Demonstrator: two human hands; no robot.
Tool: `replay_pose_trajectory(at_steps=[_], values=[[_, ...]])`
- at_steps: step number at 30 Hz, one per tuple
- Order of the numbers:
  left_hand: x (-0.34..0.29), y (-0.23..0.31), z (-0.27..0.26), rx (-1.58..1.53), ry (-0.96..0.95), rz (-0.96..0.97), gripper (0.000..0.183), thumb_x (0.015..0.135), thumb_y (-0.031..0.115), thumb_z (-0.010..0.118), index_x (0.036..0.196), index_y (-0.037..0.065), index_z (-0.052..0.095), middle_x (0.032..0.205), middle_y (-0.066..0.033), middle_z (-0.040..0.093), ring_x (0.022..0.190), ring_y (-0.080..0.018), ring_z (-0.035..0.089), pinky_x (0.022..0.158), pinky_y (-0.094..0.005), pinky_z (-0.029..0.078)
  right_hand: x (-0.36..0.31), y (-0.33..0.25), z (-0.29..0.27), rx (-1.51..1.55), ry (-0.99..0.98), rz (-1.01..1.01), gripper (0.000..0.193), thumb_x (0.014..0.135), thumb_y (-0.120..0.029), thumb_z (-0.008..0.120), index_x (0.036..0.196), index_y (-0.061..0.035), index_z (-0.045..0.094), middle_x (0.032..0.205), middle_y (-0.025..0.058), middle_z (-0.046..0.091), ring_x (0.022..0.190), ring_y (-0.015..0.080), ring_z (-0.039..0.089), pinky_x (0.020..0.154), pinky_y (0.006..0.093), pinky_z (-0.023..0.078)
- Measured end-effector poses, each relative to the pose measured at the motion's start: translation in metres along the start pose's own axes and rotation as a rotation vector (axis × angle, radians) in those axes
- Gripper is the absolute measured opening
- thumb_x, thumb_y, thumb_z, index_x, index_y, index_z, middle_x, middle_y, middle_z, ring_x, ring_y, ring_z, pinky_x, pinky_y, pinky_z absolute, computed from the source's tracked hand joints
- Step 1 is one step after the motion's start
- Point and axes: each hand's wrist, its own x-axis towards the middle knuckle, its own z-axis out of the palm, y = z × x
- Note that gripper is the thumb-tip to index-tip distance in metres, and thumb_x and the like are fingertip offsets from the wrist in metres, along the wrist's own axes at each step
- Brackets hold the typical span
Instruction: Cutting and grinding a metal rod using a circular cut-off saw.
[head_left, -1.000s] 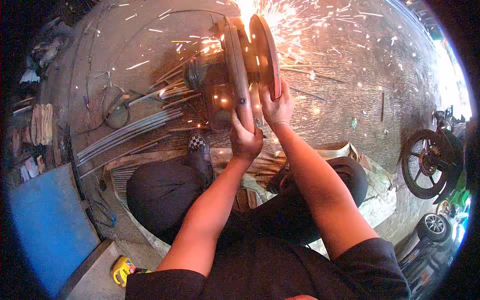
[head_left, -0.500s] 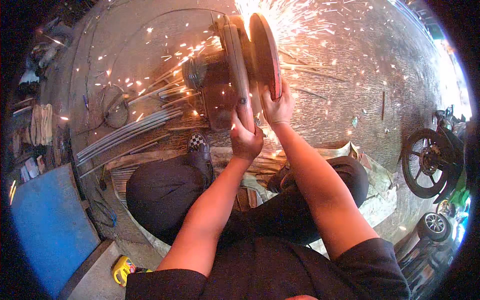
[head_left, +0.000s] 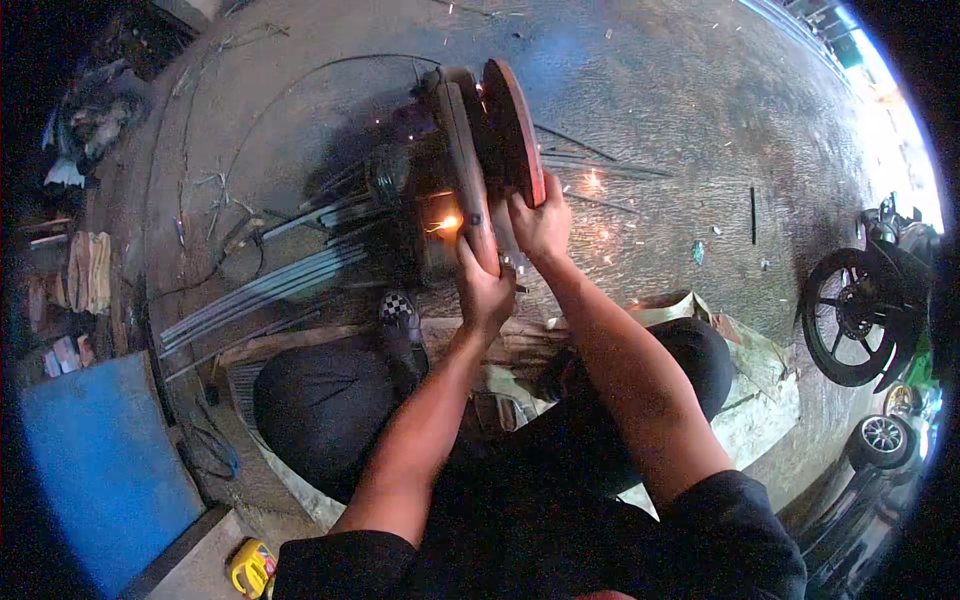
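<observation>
My left hand (head_left: 486, 298) is wrapped round the handle end of a cut-off saw's long arm (head_left: 463, 160). Right of the arm stands a big round reddish-brown disc-shaped plate (head_left: 520, 125), seen nearly edge-on, perhaps the saw's guard. My right hand (head_left: 542, 228) closes on the lower edge of that plate, where it is red. Beneath the arm, the saw's motor and base (head_left: 425, 200) lie in shadow. A bright spark (head_left: 447, 222) glows beside the base, and smaller sparks (head_left: 593, 182) hang to the right. The cut itself is hidden.
Metal rods (head_left: 265, 290) lie left of the saw, with thinner rods (head_left: 610, 165) to its right. A cable (head_left: 330, 62) curves behind. At left sit a blue board (head_left: 105, 470) and a yellow tape measure (head_left: 252, 568). A motorcycle wheel (head_left: 850, 315) stands at right.
The wide spray of sparks has died down to a few glowing points, and bluish smoke shows behind the saw. Both hands keep their grips. The saw appears slightly lower and more left in view.
</observation>
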Motion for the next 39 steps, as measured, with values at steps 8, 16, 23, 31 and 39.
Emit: replay_pose_trajectory(at_steps=[8,16,23,31,39], values=[[0.049,0.057,-0.026,-0.397,-0.027,0.079,0.070,0.072,-0.001,0.062,0.133,-0.005,0.029,0.111,-0.0143,0.050,0.097,-0.0202,0.049,0.083,-0.0304,0.036,0.146,-0.013,-0.041,0.185,-0.184,0.179,0.045,0.087,-0.039,0.050,0.082,0.0025,0.065,0.077,0.0198,0.067,0.078,0.0305,0.066,0.071,0.0390,0.050],[0.064,0.115,-0.038,-0.391,-0.092,-0.092,0.075,0.077,-0.007,0.057,0.142,0.006,0.021,0.069,-0.0017,0.050,0.047,-0.0089,0.049,0.039,-0.0228,0.040,0.198,0.133,-0.030,-1.074,-0.807,-0.333,0.024,0.081,-0.018,0.051,0.098,-0.0097,0.064,0.095,0.0146,0.066,0.085,0.0324,0.066,0.070,0.0417,0.054],[0.065,0.122,-0.031,-0.202,-0.011,-0.148,0.064,0.075,-0.008,0.053,0.134,0.003,0.033,0.103,-0.0111,0.052,0.065,-0.0150,0.060,0.050,-0.0242,0.050,0.167,0.264,0.008,-0.840,-0.649,-0.289,0.032,0.082,-0.015,0.048,0.113,-0.0135,0.057,0.112,0.0091,0.058,0.111,0.0292,0.049,0.090,0.0470,0.039],[0.067,0.130,-0.026,0.060,0.005,-0.071,0.064,0.076,-0.004,0.055,0.135,-0.001,0.031,0.116,-0.0155,0.049,0.095,-0.0231,0.056,0.081,-0.0360,0.047,0.174,0.255,-0.008,-0.639,-0.506,-0.317,0.029,0.082,-0.008,0.048,0.107,-0.0136,0.060,0.103,0.0121,0.056,0.105,0.0317,0.051,0.085,0.0405,0.045],[0.049,0.163,0.008,0.448,-0.040,0.763,0.043,0.078,0.008,0.061,0.118,-0.005,0.051,0.115,-0.0206,0.053,0.110,-0.0332,0.050,0.099,-0.0449,0.032,0.194,0.141,-0.079,0.068,-0.094,-0.247,0.019,0.083,-0.012,0.057,0.099,-0.0014,0.061,0.080,0.0183,0.053,0.075,0.0334,0.056,0.067,0.0401,0.044]])
